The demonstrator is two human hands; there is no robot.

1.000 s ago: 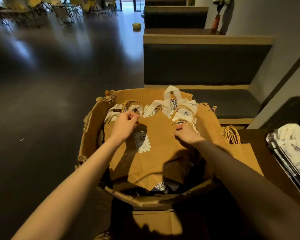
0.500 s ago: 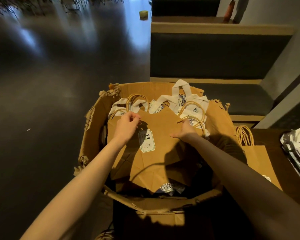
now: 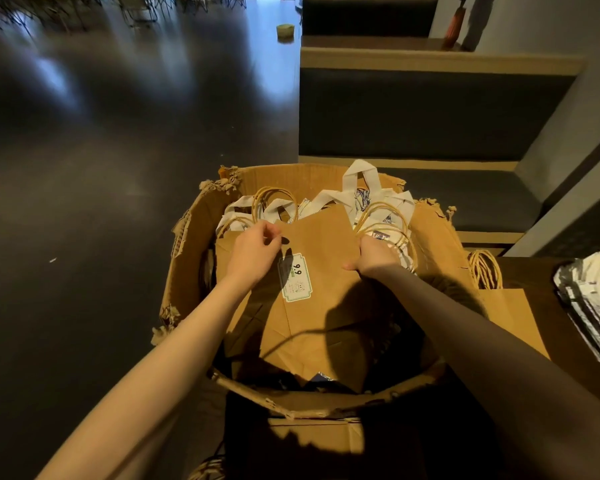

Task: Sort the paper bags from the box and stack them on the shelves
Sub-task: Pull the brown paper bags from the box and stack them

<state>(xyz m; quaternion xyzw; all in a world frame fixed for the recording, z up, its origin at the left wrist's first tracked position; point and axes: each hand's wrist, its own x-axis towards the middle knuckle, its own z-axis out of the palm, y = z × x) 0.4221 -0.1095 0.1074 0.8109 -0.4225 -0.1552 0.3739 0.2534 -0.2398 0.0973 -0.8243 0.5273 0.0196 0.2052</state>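
Brown paper bag flat atop the box, long axis pointing away, top edge pinched by left hand and right hand, equally near.

Both hands pinch brown bag over box.

A: What do your fingers cover?

B: Your right hand curls over the brown bag's edge, so its fingertips are hidden behind the paper. The label just beside your left hand reads "9.9"; its smaller print is too small to tell.

A: And below?

B: The box's depths beneath your fingers lie in shadow. The printed stack, well right of your fingers, is cut off by the edge.
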